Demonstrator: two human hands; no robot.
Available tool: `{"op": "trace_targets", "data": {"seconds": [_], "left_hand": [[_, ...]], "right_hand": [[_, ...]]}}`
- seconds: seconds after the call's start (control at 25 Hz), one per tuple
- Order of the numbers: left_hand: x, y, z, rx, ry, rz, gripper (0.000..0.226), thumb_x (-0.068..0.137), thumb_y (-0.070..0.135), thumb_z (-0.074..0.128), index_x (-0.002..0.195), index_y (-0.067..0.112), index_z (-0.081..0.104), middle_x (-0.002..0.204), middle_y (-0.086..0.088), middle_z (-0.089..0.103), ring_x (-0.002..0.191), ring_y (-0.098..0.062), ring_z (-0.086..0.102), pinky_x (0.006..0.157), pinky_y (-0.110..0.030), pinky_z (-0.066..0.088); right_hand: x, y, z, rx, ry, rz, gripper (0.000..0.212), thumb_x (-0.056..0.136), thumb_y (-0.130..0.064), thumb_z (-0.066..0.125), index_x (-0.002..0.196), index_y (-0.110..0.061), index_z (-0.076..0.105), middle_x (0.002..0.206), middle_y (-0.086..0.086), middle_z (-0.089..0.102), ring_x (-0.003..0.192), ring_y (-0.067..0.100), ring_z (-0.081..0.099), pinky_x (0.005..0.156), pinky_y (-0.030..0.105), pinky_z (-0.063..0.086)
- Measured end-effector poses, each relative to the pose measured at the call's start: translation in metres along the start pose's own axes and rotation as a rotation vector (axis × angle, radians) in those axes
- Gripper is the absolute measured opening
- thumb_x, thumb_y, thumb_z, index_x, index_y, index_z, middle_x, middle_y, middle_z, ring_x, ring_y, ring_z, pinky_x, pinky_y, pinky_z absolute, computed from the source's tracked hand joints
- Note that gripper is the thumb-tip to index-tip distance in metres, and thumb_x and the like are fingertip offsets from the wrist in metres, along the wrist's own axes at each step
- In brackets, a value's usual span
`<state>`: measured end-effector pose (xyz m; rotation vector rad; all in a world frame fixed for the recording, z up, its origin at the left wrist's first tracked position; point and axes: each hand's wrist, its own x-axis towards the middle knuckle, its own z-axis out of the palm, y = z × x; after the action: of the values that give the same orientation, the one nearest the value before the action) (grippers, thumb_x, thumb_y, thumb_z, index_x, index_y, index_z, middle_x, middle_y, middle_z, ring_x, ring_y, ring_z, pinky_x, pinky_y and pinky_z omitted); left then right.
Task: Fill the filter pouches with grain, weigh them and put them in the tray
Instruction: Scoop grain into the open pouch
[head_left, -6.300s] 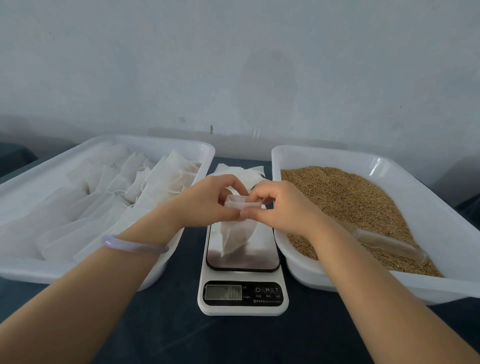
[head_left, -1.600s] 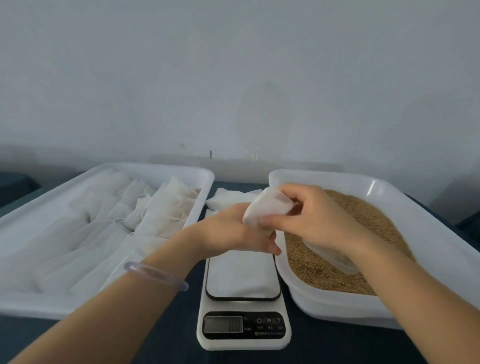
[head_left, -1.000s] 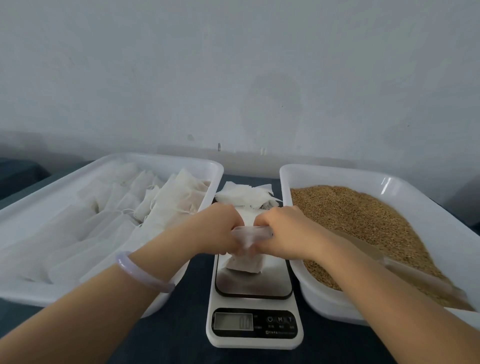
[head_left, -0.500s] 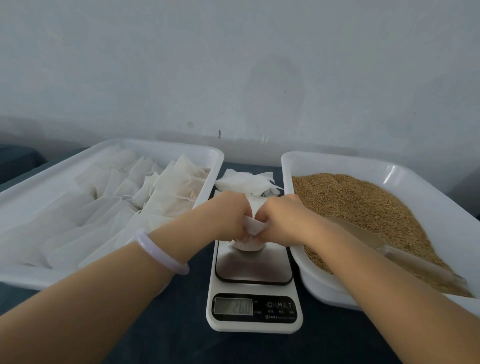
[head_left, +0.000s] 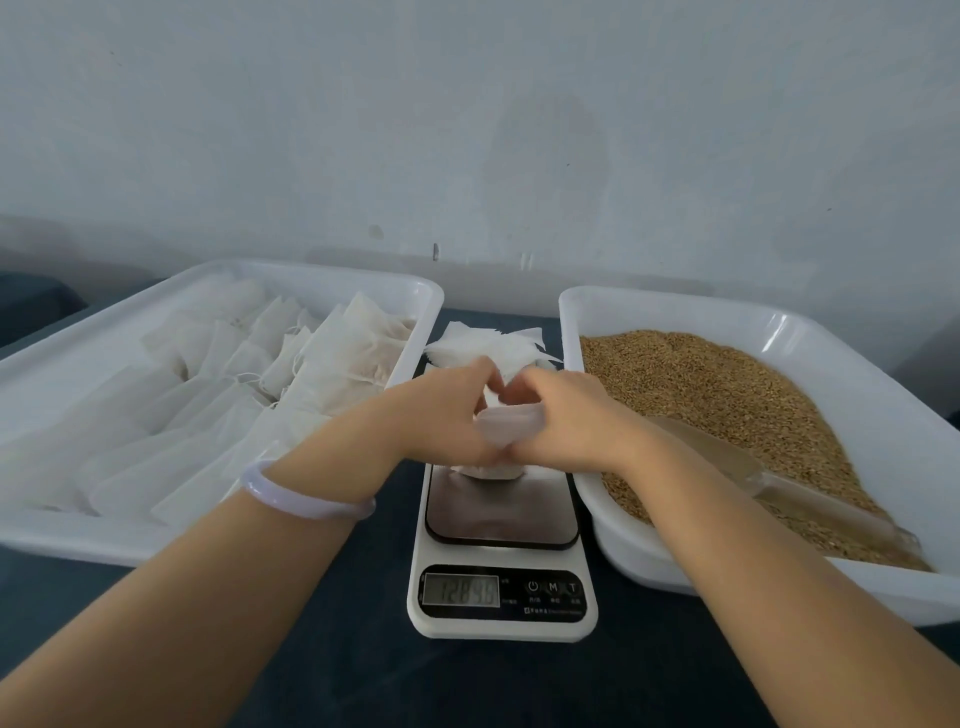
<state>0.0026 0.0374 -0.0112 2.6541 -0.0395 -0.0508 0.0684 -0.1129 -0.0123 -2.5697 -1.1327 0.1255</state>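
Observation:
A white filter pouch (head_left: 506, 426) stands on the steel platform of the scale (head_left: 501, 525) between both hands. My left hand (head_left: 441, 415) grips its left side. My right hand (head_left: 566, 415) grips its right side, fingers curled over the top. The pouch's bottom (head_left: 488, 472) rests on the platform, and most of the pouch is hidden by the hands. The scale display (head_left: 461, 591) shows digits. The left white tray (head_left: 78, 530) holds several filled pouches (head_left: 332, 353). The right white tray (head_left: 872, 374) holds brown grain (head_left: 701, 379).
A stack of empty white pouches (head_left: 483, 345) lies behind the scale. A clear scoop (head_left: 769, 483) lies in the grain by my right forearm. A pale bangle (head_left: 306, 501) circles my left wrist. The trays stand on a dark tabletop (head_left: 363, 675) against a grey wall.
The hands brought the pouch down onto the scale platform and closed in on its top. The scale reading has risen since half a second ago.

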Motion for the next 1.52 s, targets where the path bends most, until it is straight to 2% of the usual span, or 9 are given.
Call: {"op": "trace_targets", "data": {"seconds": [0.12, 0.24, 0.6, 0.96, 1.08, 1.16, 1.28, 1.44, 1.52], "left_hand": [[-0.003, -0.003, -0.006, -0.294, 0.058, 0.031, 0.052, 0.079, 0.017, 0.066, 0.123, 0.028, 0.040, 0.113, 0.007, 0.053, 0.105, -0.008, 0.057, 0.085, -0.025, 0.049], [-0.005, -0.006, -0.008, -0.403, 0.077, 0.047, 0.049, 0.081, 0.008, 0.063, 0.120, 0.031, 0.042, 0.112, 0.006, 0.054, 0.107, -0.007, 0.056, 0.083, -0.021, 0.048], [-0.004, -0.009, -0.005, -0.417, 0.066, 0.066, 0.052, 0.081, 0.004, 0.060, 0.119, 0.033, 0.041, 0.109, 0.009, 0.054, 0.106, -0.006, 0.057, 0.079, -0.020, 0.047], [-0.003, -0.010, -0.005, -0.400, 0.056, 0.065, 0.052, 0.081, 0.003, 0.059, 0.120, 0.034, 0.041, 0.109, 0.007, 0.057, 0.107, -0.007, 0.057, 0.086, -0.025, 0.049], [-0.005, -0.007, -0.006, -0.388, 0.055, 0.058, 0.053, 0.081, 0.003, 0.058, 0.120, 0.034, 0.041, 0.109, 0.007, 0.057, 0.107, -0.008, 0.057, 0.086, -0.026, 0.049], [-0.007, -0.006, -0.006, -0.370, 0.051, 0.051, 0.053, 0.081, 0.002, 0.056, 0.120, 0.033, 0.040, 0.109, 0.007, 0.059, 0.106, -0.008, 0.057, 0.087, -0.027, 0.049], [-0.009, -0.002, -0.006, -0.298, 0.025, 0.067, 0.045, 0.078, 0.008, 0.060, 0.112, 0.032, 0.043, 0.098, 0.016, 0.062, 0.087, 0.005, 0.058, 0.075, -0.015, 0.046], [-0.007, 0.001, -0.006, -0.198, 0.114, 0.073, 0.015, 0.074, 0.020, 0.074, 0.080, 0.014, 0.062, 0.068, 0.011, 0.060, 0.062, -0.003, 0.053, 0.060, -0.017, 0.043], [-0.009, 0.002, -0.007, -0.251, 0.172, 0.052, 0.020, 0.075, 0.015, 0.072, 0.060, 0.015, 0.060, 0.050, 0.013, 0.054, 0.049, 0.000, 0.047, 0.051, -0.013, 0.039]], "right_hand": [[-0.006, 0.005, -0.004, 0.356, 0.015, 0.019, 0.059, 0.074, -0.024, 0.070, 0.127, -0.027, 0.046, 0.118, -0.015, 0.053, 0.117, 0.005, 0.046, 0.093, 0.023, 0.038], [-0.007, 0.006, -0.003, 0.437, 0.020, 0.015, 0.063, 0.075, -0.016, 0.068, 0.132, -0.028, 0.042, 0.116, -0.017, 0.052, 0.117, 0.001, 0.046, 0.092, 0.022, 0.038], [-0.007, 0.006, -0.002, 0.451, 0.020, 0.018, 0.062, 0.075, -0.014, 0.065, 0.132, -0.027, 0.043, 0.114, -0.017, 0.055, 0.118, 0.001, 0.047, 0.091, 0.022, 0.038], [-0.008, 0.006, -0.003, 0.418, 0.007, 0.031, 0.062, 0.074, -0.017, 0.067, 0.132, -0.027, 0.045, 0.115, -0.017, 0.056, 0.116, 0.001, 0.048, 0.087, 0.021, 0.038], [-0.009, 0.005, -0.003, 0.387, -0.007, 0.046, 0.055, 0.072, -0.022, 0.074, 0.121, -0.032, 0.052, 0.112, -0.015, 0.057, 0.106, 0.003, 0.053, 0.082, 0.022, 0.041], [-0.009, 0.004, -0.002, 0.293, 0.003, 0.041, 0.034, 0.072, -0.023, 0.074, 0.100, -0.035, 0.058, 0.095, -0.015, 0.058, 0.086, 0.001, 0.055, 0.069, 0.021, 0.040], [-0.012, 0.003, -0.004, 0.250, 0.158, -0.005, 0.020, 0.077, -0.021, 0.072, 0.069, -0.033, 0.058, 0.071, -0.010, 0.057, 0.062, -0.001, 0.049, 0.055, 0.019, 0.034], [-0.014, -0.001, -0.005, 0.450, 0.340, -0.058, 0.009, 0.077, -0.017, 0.074, 0.071, -0.017, 0.067, 0.056, -0.011, 0.057, 0.052, 0.002, 0.045, 0.050, 0.013, 0.033], [-0.015, -0.005, -0.005, 0.478, 0.347, -0.095, 0.007, 0.077, -0.018, 0.076, 0.075, -0.020, 0.069, 0.062, -0.014, 0.061, 0.057, 0.003, 0.052, 0.055, 0.014, 0.038]]}}
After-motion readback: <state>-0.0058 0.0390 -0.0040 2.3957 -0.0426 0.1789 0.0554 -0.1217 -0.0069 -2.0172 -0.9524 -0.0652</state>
